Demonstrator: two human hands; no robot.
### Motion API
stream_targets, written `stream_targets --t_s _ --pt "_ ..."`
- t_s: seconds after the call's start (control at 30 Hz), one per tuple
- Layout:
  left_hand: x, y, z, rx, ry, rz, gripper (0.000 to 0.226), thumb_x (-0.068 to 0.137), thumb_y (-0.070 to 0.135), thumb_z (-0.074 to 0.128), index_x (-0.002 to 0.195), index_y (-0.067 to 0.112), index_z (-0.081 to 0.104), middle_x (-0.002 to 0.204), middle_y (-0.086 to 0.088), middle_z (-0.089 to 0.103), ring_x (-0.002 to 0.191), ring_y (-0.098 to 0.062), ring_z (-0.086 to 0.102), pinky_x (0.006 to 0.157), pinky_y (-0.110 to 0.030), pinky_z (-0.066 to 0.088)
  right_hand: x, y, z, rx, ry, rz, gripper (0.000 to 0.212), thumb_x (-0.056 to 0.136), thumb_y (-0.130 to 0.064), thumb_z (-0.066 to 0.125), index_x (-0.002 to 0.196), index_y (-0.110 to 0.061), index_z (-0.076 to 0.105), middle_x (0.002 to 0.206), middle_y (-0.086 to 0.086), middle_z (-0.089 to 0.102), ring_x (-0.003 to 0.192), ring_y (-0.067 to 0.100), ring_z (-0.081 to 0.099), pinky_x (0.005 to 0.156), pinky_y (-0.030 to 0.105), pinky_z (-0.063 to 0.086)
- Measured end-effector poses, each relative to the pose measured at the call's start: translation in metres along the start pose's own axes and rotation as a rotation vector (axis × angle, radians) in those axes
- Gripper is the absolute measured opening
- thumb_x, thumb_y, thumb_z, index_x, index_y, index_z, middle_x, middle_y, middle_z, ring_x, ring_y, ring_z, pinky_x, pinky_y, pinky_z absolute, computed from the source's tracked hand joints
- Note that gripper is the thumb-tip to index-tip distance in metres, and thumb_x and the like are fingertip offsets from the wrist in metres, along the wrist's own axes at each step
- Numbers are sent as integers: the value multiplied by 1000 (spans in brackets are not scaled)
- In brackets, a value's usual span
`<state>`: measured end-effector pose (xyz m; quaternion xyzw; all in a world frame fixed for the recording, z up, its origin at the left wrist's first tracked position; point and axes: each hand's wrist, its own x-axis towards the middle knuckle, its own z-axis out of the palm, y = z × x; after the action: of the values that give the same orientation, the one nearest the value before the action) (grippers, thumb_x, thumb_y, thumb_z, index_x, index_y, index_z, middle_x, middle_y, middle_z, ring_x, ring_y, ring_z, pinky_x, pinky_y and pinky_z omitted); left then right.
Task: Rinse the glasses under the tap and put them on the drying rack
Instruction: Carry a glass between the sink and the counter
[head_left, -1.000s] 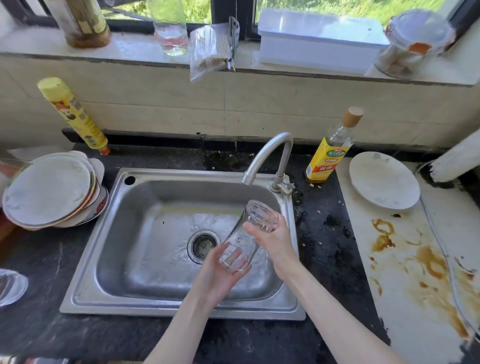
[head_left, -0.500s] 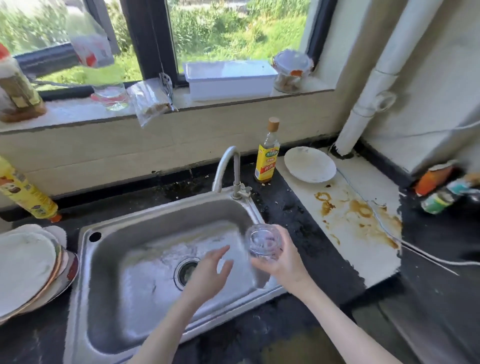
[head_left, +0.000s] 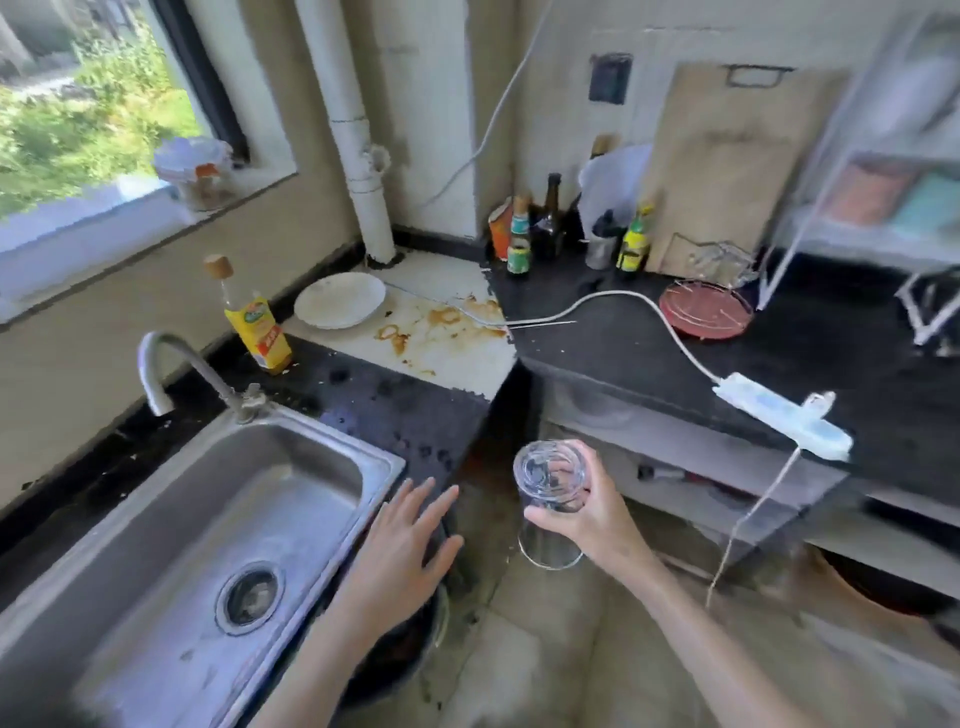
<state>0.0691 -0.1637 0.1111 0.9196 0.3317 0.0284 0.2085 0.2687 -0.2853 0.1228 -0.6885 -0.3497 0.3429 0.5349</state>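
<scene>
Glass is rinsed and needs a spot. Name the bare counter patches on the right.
Bare: dark counter between the white cable and its front edge, left of the power strip. Crowded: back corner with bottles, and the red wire rack. Right hand holds the glass.

No legible text, even on the yellow-labelled bottle (head_left: 255, 325).

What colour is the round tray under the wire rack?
Red round tray, clearest in head view.
</scene>
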Motion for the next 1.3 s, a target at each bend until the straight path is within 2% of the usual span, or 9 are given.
stream_targets --t_s 0.13,0.3,0.43,0.57,0.67,0.83,1.0,1.17,1.3 --pt "14 91 40 -16 -72 162 80 79 73 17 143 28 33 150 -2 31 143 -24 17 113 -36 17 -65 23 -87 16 187 62 72 65 -8 84 121 -28 43 116 -7 59 103 2 60 87 12 45" --pt "29 243 91 -129 -132 360 61 90 52 42 144 26 29 152 -2 27 144 -19 13 113 -22 6 -147 44 -203 16 393 93 72 66 -6 83 119 -27 40 112 -14 55 96 -13 54 80 -1 38" --pt "35 352 135 -204 -156 484 55 93 30 54 143 25 32 151 -1 29 144 -20 15 115 -31 14 -197 56 -289 24 495 118 75 65 -3 83 122 -27 39 118 -5 56 108 4 56 80 1 40" --pt "37 421 175 -174 -247 593 56 91 45 49 142 29 32 149 -1 32 142 -20 22 115 -41 23 -239 68 -362 13 597 135 68 67 -4 81 113 -34 42 106 -16 58 90 -18 56 75 1 41" --pt "54 461 194 -137 -299 620 59 92 51 41 144 30 26 153 2 23 145 -18 11 116 -32 13 -257 84 -410 -13 651 186 67 66 -13 83 112 -40 43 110 -15 59 94 -12 56 84 11 46" --pt "115 529 223 -130 -313 620 55 96 37 43 146 27 22 155 4 17 145 -16 4 115 -29 11 -252 112 -491 15 731 226 73 68 -15 83 120 -38 38 112 -21 54 99 -11 54 80 9 45" --pt "190 595 270 -88 -353 664 54 98 37 41 147 25 22 156 3 15 145 -16 1 115 -30 11 -209 143 -580 -20 756 222 68 65 -9 83 118 -31 47 112 -13 60 98 -6 59 82 12 46" --pt "275 649 305 -86 -415 597 55 98 36 40 148 27 18 157 5 10 145 -15 -3 115 -30 10 -162 158 -670 -75 723 269 70 65 -11 82 116 -38 42 111 -15 59 98 -8 58 85 15 44" --pt "325 686 303 -76 -385 598 54 98 34 40 147 24 20 157 2 6 145 -17 -5 115 -30 12 -125 160 -737 -119 729 309 72 61 -16 85 118 -33 44 109 -15 60 98 -5 58 85 15 44"
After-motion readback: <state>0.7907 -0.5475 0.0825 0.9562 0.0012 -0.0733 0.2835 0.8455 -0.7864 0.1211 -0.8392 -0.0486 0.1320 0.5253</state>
